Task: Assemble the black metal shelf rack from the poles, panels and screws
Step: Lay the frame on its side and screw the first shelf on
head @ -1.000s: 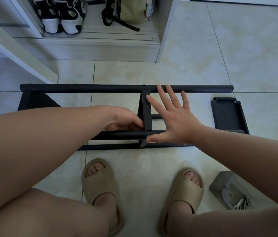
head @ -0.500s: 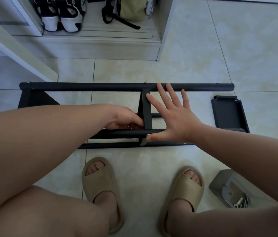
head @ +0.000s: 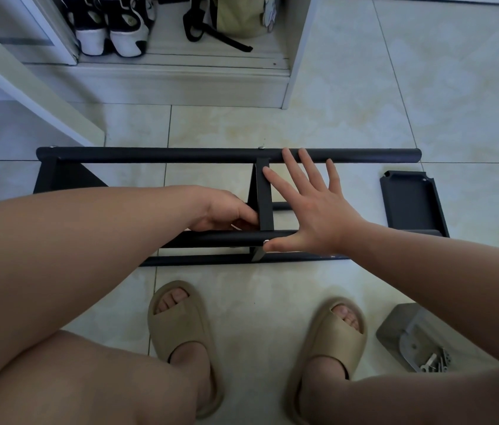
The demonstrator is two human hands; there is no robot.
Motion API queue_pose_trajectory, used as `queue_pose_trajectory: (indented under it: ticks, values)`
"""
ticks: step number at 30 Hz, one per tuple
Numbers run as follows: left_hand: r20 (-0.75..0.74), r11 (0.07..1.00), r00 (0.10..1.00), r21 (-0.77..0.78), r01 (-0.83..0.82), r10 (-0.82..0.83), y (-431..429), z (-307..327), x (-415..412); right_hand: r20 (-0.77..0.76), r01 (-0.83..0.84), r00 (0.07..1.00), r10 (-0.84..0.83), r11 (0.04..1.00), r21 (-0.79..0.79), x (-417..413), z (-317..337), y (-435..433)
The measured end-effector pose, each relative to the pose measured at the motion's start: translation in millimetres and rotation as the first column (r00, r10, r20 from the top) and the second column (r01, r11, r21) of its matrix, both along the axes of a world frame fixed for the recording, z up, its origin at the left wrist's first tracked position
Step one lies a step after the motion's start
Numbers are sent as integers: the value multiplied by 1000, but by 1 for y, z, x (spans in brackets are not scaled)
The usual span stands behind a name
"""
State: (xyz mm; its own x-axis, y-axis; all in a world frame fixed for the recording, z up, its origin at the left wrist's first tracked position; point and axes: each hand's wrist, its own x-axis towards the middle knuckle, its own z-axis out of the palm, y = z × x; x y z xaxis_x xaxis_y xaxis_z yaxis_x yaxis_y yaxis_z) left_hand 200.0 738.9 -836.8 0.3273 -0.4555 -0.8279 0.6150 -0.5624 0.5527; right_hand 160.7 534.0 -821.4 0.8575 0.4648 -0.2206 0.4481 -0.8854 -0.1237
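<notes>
bare tiles (head: 349, 118) beyond rack (head: 180, 154)

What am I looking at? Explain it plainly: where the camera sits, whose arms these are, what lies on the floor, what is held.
There is no machine here. One camera is worn on a person's head and looks down, so you see that person's own arms, knees and sandals. On the tiled floor lies a half-built black rack: a far pole, a near pole and a cross panel joining them. The right hand is open, its fingers spread, forefinger on the cross panel, thumb on the near pole beside a silver screw. The left hand is curled at the panel's other side; whether it holds anything is hidden. To the right lie a loose black panel and a grey packet with small metal parts.
</notes>
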Motion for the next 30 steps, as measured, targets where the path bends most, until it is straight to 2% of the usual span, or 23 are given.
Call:
queue_pose_trajectory:
  ticks: [3,11,14,17,21,26,30]
  values:
    - [45,1000,999,8,23,-23,-1,-1,-1,1,-1,1000,1,1000,-1,0,-1,0]
    - [-70,995,996,-77,57,-63,4,2,2,6,2,1000,-2,1000,5,0,-2,0]
    - [-97,998,994,-58,40,-45,1,2,1,6,1,1000,-1,1000,7,0,-2,0]
    - [-42,1000,999,1,29,-29,0,0,0,7,1,1000,-1,1000,15,-2,-2,1]
    - [-36,999,998,-11,48,-48,0,1,-1,9,-2,1000,1,1000,6,-2,-1,0]
    - [-104,997,993,-62,41,-47,4,2,1,13,0,1000,0,1000,9,-1,-2,0]
    - [-76,999,997,-15,31,-32,2,-2,1,9,1,1000,-1,1000,10,-1,-2,0]
